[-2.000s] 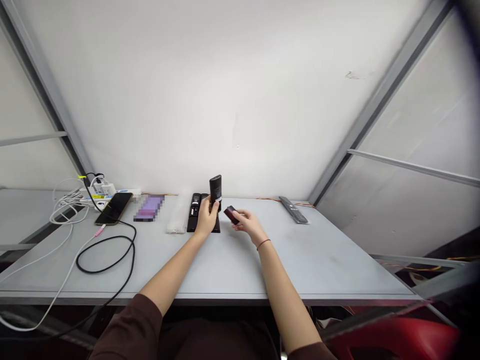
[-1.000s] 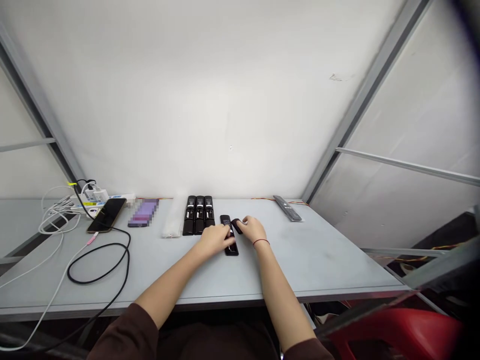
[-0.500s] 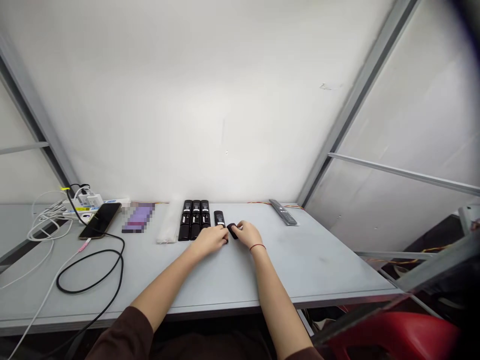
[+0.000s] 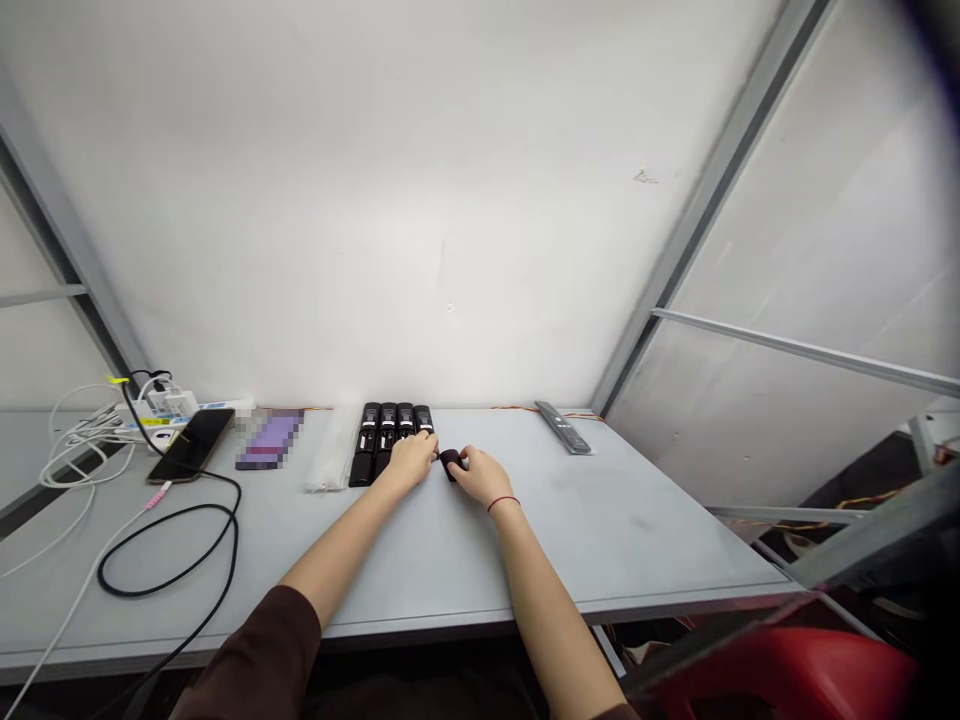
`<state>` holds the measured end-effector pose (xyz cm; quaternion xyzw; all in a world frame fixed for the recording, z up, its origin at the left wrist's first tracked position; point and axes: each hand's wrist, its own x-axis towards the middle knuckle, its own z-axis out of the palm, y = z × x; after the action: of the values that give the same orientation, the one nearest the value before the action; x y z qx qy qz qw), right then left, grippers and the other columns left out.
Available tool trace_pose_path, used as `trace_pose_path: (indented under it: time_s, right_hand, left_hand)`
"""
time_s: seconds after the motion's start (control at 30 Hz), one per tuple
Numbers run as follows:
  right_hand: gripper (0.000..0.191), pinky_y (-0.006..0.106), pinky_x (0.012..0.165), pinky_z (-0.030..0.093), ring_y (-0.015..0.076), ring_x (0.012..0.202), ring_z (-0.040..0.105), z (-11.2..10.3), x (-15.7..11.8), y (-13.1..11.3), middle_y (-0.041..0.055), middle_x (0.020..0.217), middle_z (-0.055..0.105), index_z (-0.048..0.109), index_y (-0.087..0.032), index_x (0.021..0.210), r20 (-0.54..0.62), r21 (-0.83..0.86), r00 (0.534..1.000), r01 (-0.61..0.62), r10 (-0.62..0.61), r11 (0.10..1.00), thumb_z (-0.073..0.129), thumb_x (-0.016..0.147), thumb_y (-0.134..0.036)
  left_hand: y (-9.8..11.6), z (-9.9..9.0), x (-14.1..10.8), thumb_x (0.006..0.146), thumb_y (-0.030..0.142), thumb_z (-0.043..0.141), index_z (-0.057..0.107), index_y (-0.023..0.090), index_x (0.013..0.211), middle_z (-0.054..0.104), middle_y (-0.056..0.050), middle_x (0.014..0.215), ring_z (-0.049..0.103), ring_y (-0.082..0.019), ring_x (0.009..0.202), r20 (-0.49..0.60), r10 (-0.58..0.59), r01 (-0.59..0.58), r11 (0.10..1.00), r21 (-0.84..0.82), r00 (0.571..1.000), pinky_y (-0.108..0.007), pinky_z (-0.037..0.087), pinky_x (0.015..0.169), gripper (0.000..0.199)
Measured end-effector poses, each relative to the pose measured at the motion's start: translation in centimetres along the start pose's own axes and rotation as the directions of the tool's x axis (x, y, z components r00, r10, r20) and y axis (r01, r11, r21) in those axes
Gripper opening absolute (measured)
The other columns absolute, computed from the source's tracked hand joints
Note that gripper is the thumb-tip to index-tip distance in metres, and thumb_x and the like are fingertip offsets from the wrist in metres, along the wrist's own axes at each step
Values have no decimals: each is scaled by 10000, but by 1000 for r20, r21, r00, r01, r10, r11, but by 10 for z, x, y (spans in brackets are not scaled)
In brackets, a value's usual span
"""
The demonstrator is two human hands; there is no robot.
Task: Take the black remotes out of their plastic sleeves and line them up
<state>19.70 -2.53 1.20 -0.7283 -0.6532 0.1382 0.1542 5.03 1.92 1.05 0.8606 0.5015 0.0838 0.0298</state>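
Several black remote controls (image 4: 367, 440) lie side by side, backs up, with their battery compartments uncovered. My left hand (image 4: 413, 460) is closed over the lower part of the rightmost remote control (image 4: 423, 416), hiding most of it. Just to the right, my right hand (image 4: 483, 476) pinches a small black battery cover (image 4: 449, 462) between thumb and fingers, at the table surface. A stack of clear plastic sleeves (image 4: 330, 455) rests left of the row.
Another remote control (image 4: 561, 427) in clear wrapping lies at the back right of the grey table (image 4: 615, 530). At the left are a dark phone (image 4: 193, 445), a purple-screened phone (image 4: 271, 440), a power strip (image 4: 217, 405) and tangled cables (image 4: 82, 450). A white wall stands behind.
My left hand has moved left, bringing the rightmost remote control up against the row. My right hand has shifted slightly left with the battery cover. The view has turned a little.
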Motion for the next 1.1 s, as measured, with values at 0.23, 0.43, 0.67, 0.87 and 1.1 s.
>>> trace_pose_path:
  time_s: [0.23,0.43,0.67,0.87,1.1]
  right_hand:
    - [340,264,638,367,210,798,599,0,-2,0,92,919,640,589,-210,1104,16,8,993,117,-117,993,505,805,-348]
    - [457,230,597,354,165,710,567,-5,-7,0,31,797,632,569,-207,1140,89,112,977,182,-192,977,629,710,-348]
    - [524,218,574,357,139,639,539,-5,-6,3,2,721,615,529,-165,1172,178,181,954,208,-240,961,638,667,-251]
    - [468,223,610,381,135,655,546,-3,-6,0,9,742,627,575,-177,1170,154,194,935,289,-321,937,581,704,-212]
    - [459,237,615,386,138,613,532,0,-3,-2,2,676,618,587,-210,1212,136,177,920,343,-368,922,553,760,-283]
  left_hand:
    - [-3,-2,6,894,227,390,542,200,1024,560,-84,1090,575,-201,964,6,-43,43,999,8,999,-315,441,789,202]
    - [-7,-10,-7,890,266,394,523,219,1102,530,-85,1160,506,-228,1066,-65,-60,60,998,-1,996,-338,415,865,253]
    - [-20,-32,-42,863,439,354,488,225,1220,479,-140,1263,431,-324,1160,66,-362,363,932,-5,930,-475,391,883,438]
    - [-11,-38,-50,770,532,468,462,278,1267,373,-128,1376,331,-362,1239,193,-338,346,938,-8,921,-524,377,887,559]
    - [-5,-37,-51,793,487,473,499,242,1225,388,-146,1344,366,-348,1202,197,-335,341,940,2,921,-513,411,852,497]
